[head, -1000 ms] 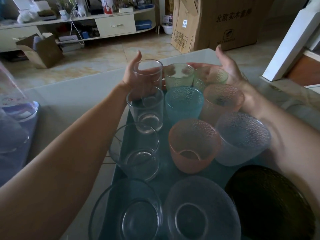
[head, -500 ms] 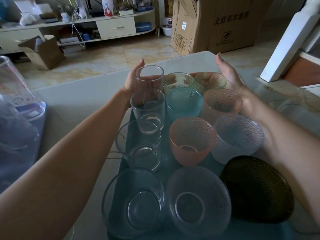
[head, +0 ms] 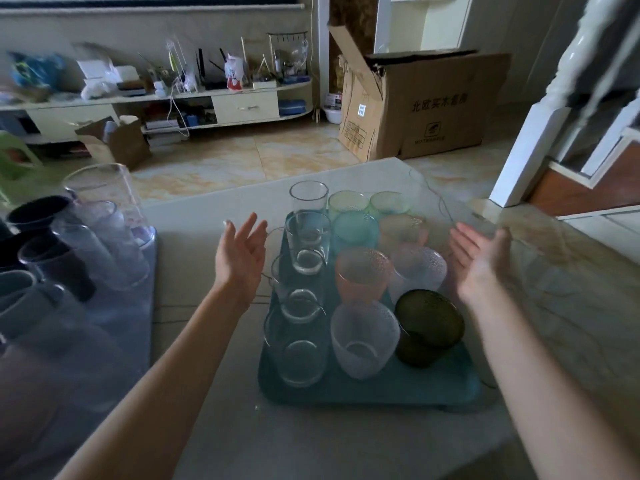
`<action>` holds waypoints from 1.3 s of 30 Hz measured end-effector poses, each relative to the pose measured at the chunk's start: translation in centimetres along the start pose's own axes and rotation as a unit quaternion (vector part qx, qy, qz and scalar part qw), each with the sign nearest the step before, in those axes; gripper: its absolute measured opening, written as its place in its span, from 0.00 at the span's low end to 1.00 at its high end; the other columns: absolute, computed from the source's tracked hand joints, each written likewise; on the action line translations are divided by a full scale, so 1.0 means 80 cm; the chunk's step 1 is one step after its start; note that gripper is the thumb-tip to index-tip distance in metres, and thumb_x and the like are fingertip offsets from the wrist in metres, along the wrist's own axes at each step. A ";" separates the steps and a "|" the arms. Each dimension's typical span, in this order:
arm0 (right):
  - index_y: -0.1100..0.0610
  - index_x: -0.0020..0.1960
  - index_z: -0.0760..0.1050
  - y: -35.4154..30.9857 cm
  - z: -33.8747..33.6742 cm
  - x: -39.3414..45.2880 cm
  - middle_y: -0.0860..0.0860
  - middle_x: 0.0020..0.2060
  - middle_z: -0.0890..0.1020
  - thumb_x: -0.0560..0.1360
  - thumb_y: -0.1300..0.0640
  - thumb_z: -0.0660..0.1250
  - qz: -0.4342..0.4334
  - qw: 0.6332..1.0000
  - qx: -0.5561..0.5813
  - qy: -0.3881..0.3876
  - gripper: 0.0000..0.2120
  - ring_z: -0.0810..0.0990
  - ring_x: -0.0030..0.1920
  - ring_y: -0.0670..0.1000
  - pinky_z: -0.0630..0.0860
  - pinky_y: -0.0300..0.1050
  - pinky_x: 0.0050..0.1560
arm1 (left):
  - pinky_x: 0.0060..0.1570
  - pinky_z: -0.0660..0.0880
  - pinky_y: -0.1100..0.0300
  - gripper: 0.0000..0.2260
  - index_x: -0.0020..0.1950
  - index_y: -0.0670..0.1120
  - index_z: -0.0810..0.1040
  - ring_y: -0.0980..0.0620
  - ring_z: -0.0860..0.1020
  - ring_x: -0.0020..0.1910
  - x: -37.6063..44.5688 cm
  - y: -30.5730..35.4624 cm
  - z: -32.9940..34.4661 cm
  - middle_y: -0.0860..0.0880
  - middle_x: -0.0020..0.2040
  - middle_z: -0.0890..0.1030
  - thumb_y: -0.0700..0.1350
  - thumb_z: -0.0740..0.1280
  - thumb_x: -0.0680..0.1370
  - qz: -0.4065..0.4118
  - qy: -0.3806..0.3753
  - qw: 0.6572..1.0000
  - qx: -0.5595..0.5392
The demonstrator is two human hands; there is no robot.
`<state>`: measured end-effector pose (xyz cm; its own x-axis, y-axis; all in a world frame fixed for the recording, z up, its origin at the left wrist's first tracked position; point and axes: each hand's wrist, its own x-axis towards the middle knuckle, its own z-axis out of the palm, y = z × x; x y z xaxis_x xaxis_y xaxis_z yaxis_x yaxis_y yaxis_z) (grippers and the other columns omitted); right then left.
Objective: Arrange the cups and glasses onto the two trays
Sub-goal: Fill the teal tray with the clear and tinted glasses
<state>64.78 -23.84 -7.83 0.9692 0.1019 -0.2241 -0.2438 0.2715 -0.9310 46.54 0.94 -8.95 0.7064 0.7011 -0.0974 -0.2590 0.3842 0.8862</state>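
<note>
Both hands hover empty: the left hand (head: 240, 258) just left of the teal rectangular plastic tray (head: 374, 389), the right hand (head: 479, 261) just to its right, fingers straight and loosely spread, gripping nothing. The tray looks full: clear straight-sided glasses (head: 308, 242) line its left column, with dimpled tumblers in green, teal, peach and frosted white (head: 363, 339) beside them, and a dark olive textured cup (head: 427, 323) near the right edge. On the far left, a lavender tray (head: 135, 327) carries dark mugs (head: 38, 213) and clear glasses (blurry, hard to count). Nothing loose shows on the pale table (head: 214, 206), so this job looks close to finished!
</note>
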 end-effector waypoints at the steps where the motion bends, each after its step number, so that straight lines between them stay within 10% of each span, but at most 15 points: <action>1: 0.57 0.65 0.74 0.001 -0.011 -0.024 0.53 0.66 0.76 0.81 0.42 0.39 -0.002 1.000 0.019 0.025 0.32 0.73 0.66 0.51 0.61 0.46 0.70 | 0.75 0.52 0.54 0.26 0.72 0.47 0.67 0.49 0.62 0.74 -0.026 0.003 -0.003 0.45 0.73 0.68 0.57 0.43 0.82 0.019 0.020 0.999 -0.022; 6: 0.55 0.72 0.65 0.026 -0.048 -0.167 0.52 0.71 0.69 0.80 0.45 0.49 -0.106 0.987 -0.035 0.120 0.25 0.68 0.70 0.49 0.63 0.43 0.67 | 0.73 0.55 0.58 0.23 0.74 0.51 0.60 0.58 0.61 0.73 -0.161 -0.015 -0.005 0.52 0.75 0.63 0.56 0.51 0.80 0.143 0.048 0.986 0.077; 9: 0.53 0.77 0.52 0.065 -0.048 -0.248 0.50 0.77 0.56 0.72 0.37 0.56 -0.182 0.972 -0.125 0.079 0.38 0.58 0.74 0.44 0.60 0.47 0.72 | 0.64 0.59 0.76 0.46 0.75 0.61 0.49 0.75 0.55 0.69 -0.215 -0.042 -0.002 0.69 0.72 0.53 0.66 0.70 0.63 0.138 -0.057 0.966 0.212; 12: 0.49 0.77 0.39 0.096 -0.038 -0.281 0.47 0.78 0.45 0.62 0.33 0.67 -0.191 0.965 -0.182 0.000 0.56 0.48 0.76 0.42 0.51 0.44 0.77 | 0.56 0.58 0.86 0.60 0.74 0.59 0.35 0.85 0.53 0.61 -0.213 -0.044 -0.002 0.77 0.64 0.47 0.50 0.80 0.61 0.103 -0.121 0.946 0.282; 15: 0.57 0.77 0.36 0.105 -0.025 -0.274 0.53 0.77 0.44 0.60 0.45 0.80 -0.225 0.941 -0.251 -0.023 0.65 0.45 0.74 0.39 0.44 0.23 0.69 | 0.68 0.58 0.69 0.67 0.72 0.58 0.29 0.67 0.53 0.73 -0.187 -0.026 -0.005 0.65 0.73 0.47 0.47 0.82 0.57 0.040 -0.152 0.939 0.306; 21: 0.56 0.77 0.34 0.104 -0.006 -0.252 0.54 0.78 0.43 0.60 0.47 0.79 -0.249 0.933 -0.260 0.003 0.64 0.46 0.78 0.50 0.49 0.41 0.75 | 0.45 0.61 0.88 0.58 0.76 0.52 0.38 0.65 0.56 0.69 -0.153 -0.021 0.000 0.58 0.72 0.57 0.36 0.78 0.63 0.019 -0.157 0.931 0.330; 29: 0.56 0.77 0.36 0.112 0.004 -0.246 0.44 0.74 0.42 0.60 0.40 0.74 -0.265 0.930 -0.253 0.027 0.62 0.43 0.78 0.52 0.51 0.50 0.77 | 0.68 0.64 0.60 0.59 0.77 0.53 0.45 0.61 0.69 0.66 -0.127 -0.027 -0.003 0.67 0.61 0.70 0.45 0.80 0.57 0.027 -0.175 0.923 0.342; 35: 0.57 0.77 0.38 0.112 0.004 -0.244 0.47 0.75 0.44 0.60 0.39 0.73 -0.274 0.929 -0.249 0.020 0.61 0.42 0.77 0.50 0.50 0.45 0.76 | 0.67 0.64 0.65 0.66 0.77 0.53 0.43 0.61 0.66 0.68 -0.129 -0.023 0.002 0.60 0.69 0.67 0.55 0.82 0.50 0.012 -0.174 0.926 0.333; 39: 0.53 0.78 0.40 0.104 -0.009 -0.251 0.46 0.77 0.45 0.65 0.33 0.69 -0.258 0.943 -0.210 -0.004 0.55 0.44 0.76 0.42 0.45 0.26 0.71 | 0.60 0.64 0.71 0.56 0.77 0.50 0.42 0.64 0.63 0.67 -0.138 -0.024 0.004 0.60 0.68 0.63 0.36 0.78 0.62 0.016 -0.157 0.934 0.321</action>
<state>43.27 -24.34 -11.32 0.9543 0.0671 0.2912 0.2973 -0.1166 -0.9476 39.45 -7.76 -9.44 0.8898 0.4559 -0.0177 0.0935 -0.1443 0.9851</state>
